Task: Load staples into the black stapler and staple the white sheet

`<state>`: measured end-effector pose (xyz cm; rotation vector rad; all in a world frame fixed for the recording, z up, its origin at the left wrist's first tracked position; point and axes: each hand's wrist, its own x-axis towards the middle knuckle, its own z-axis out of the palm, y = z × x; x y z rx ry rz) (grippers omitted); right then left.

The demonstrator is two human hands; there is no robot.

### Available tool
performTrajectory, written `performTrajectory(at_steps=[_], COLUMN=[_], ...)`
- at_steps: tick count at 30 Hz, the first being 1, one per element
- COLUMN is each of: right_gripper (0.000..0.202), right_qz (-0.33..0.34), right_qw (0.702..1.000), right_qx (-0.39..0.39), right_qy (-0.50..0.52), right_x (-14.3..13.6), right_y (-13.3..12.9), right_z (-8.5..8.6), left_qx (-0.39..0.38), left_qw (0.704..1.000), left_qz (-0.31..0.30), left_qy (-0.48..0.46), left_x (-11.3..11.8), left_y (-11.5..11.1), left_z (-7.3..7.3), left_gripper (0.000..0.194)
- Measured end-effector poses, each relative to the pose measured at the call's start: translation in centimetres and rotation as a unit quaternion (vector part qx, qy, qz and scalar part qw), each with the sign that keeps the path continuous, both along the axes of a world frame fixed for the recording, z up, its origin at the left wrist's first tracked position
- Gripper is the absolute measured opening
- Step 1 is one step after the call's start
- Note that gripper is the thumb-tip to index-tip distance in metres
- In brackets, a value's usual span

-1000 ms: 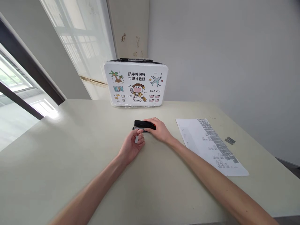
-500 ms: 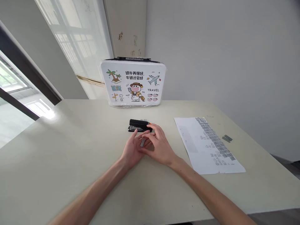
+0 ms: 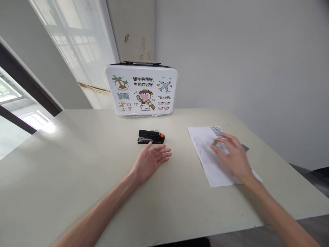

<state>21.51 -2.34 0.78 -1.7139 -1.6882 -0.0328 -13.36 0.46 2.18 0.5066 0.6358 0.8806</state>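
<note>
My left hand [image 3: 148,164] rests palm up on the table, fingers spread, with nothing in it. Just beyond its fingertips lies a black stapler [image 3: 151,137] with an orange part at its right end. Over the printed sheet [image 3: 205,151], my right hand [image 3: 232,156] is blurred by motion. A small grey strip [image 3: 214,143], like a row of staples, is pinched between its thumb and fingertips. Part of the sheet's printed pattern is hidden behind that hand.
A white case [image 3: 142,91] with cartoon prints stands upright at the back of the table [image 3: 77,164]. Grey strips [image 3: 245,148] lie right of the sheet. A few more small strips [image 3: 154,130] lie behind the stapler.
My right hand has moved away from my left hand, rightward over the sheet, carrying the grey strip. My left hand stays in place, now open and bare. The camera view has shifted slightly.
</note>
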Motion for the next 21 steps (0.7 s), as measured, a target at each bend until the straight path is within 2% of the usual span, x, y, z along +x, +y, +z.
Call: performTrajectory(at_steps=[3, 5, 7, 9, 12, 14, 16, 18, 21], right_gripper=[0.044, 0.046, 0.047, 0.047, 0.047, 0.049, 0.052, 0.048, 0.036], right_qz=[-0.111, -0.172, -0.204, -0.215, -0.222, -0.237, -0.238, -0.194, -0.065], right_qw=[0.993, 0.982, 0.975, 0.972, 0.969, 0.966, 0.969, 0.981, 0.997], right_qx=[-0.023, -0.053, -0.068, -0.074, -0.095, -0.091, -0.054, -0.007, 0.002], right_qy=[-0.039, -0.054, -0.063, -0.063, -0.056, -0.055, -0.048, -0.028, 0.031], right_x=[7.5, 11.2, 13.4, 14.4, 14.3, 13.4, 11.7, 9.0, 3.3], right_y=[-1.1, -2.0, -2.8, -3.3, -3.3, -3.0, -2.5, -1.8, -0.7], right_z=[-1.6, -2.7, -3.8, -4.7, -5.2, -4.7, -3.6, -2.1, 0.0], left_qx=[-0.001, -0.004, -0.005, -0.003, 0.001, 0.004, 0.006, 0.008, 0.015], left_qw=[1.0, 1.0, 1.0, 1.0, 1.0, 1.0, 1.0, 1.0, 0.999], left_qz=[0.005, 0.01, 0.013, 0.012, 0.011, 0.009, 0.009, 0.009, 0.006], left_qy=[0.01, 0.014, 0.015, 0.014, 0.013, 0.013, 0.017, 0.023, 0.031], left_x=[0.1, 0.1, 0.2, 0.2, 0.2, 0.2, 0.2, 0.3, 0.3], left_y=[0.1, 0.1, 0.2, 0.3, 0.3, 0.4, 0.4, 0.4, 0.3], left_z=[0.1, 0.1, 0.1, 0.1, 0.1, 0.1, 0.1, 0.1, 0.1], left_gripper=[0.044, 0.042, 0.041, 0.039, 0.036, 0.033, 0.03, 0.025, 0.017])
